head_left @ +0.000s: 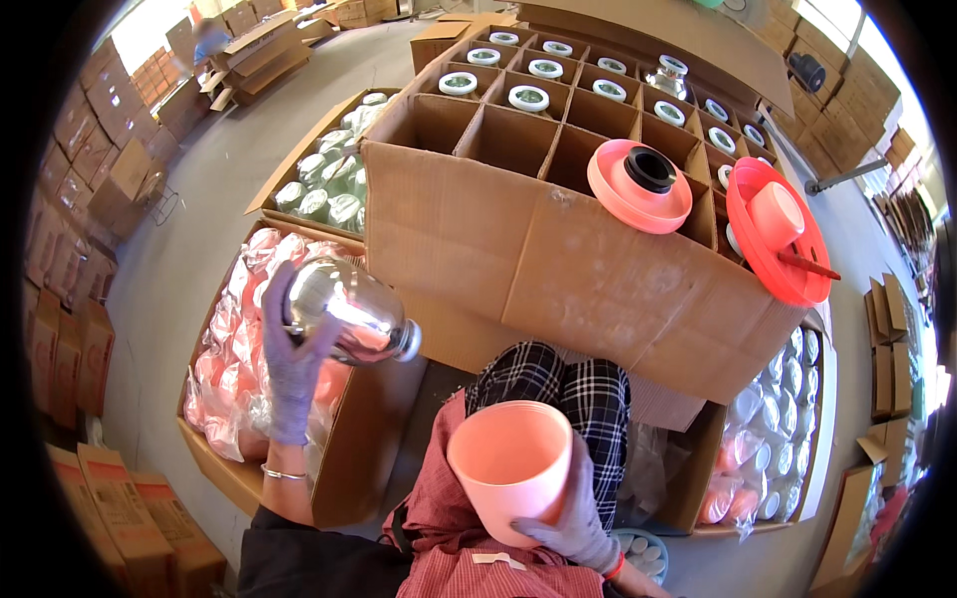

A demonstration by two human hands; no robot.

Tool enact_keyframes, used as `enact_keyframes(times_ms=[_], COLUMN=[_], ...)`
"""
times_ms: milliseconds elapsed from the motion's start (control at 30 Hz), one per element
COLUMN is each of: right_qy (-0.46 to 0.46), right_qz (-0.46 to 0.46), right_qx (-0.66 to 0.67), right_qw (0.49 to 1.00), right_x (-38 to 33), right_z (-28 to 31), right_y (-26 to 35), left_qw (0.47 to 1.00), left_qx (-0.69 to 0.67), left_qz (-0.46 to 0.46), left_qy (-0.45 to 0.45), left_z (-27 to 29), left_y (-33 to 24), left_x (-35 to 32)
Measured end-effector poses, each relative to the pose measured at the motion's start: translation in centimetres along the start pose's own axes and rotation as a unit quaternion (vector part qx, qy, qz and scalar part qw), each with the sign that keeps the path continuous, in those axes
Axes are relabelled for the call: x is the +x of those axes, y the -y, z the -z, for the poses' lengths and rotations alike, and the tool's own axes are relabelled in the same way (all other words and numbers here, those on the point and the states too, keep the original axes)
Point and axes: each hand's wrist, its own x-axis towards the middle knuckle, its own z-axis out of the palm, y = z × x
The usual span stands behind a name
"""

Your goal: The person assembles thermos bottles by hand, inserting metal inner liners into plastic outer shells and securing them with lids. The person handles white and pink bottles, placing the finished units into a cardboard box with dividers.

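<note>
My left hand (289, 384), in a pale grey glove, is closed round a shiny silvered glass flask liner (344, 304). The liner lies tilted, its narrow neck pointing right and slightly down, over a carton of bagged pink parts (229, 369). Down in my lap, my right hand (583, 513), also gloved, grips the right side of a pink plastic flask body (498, 488). Its round mouth faces up and its inside looks bare. The two pieces are apart.
Ahead stands a divided carton (558, 259) holding several glass liners with white-ringed mouths. On its near right edge rest a pink lid-like part with a black ring (638, 199) and a red dish (783, 254) with a pink cup. More open cartons of wrapped parts (768, 439) flank me.
</note>
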Motion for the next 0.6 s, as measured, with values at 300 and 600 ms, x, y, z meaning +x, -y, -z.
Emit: enact_keyframes(times_ms=[300,600], right_qy=[0.064,0.037], right_qz=[0.048,0.065], right_qx=[0.049,0.197], right_qw=[0.996,0.978], right_x=[0.0,-1.7], right_z=[-0.4,0.3], right_y=[2.1,-0.2], left_qw=[0.933,0.851], left_qx=[-0.123,-0.314], left_qz=[0.288,0.396], left_qy=[0.176,0.144], left_z=[0.5,0.5], left_y=[-4.1,3.0], left_x=[-9.4,-22.1])
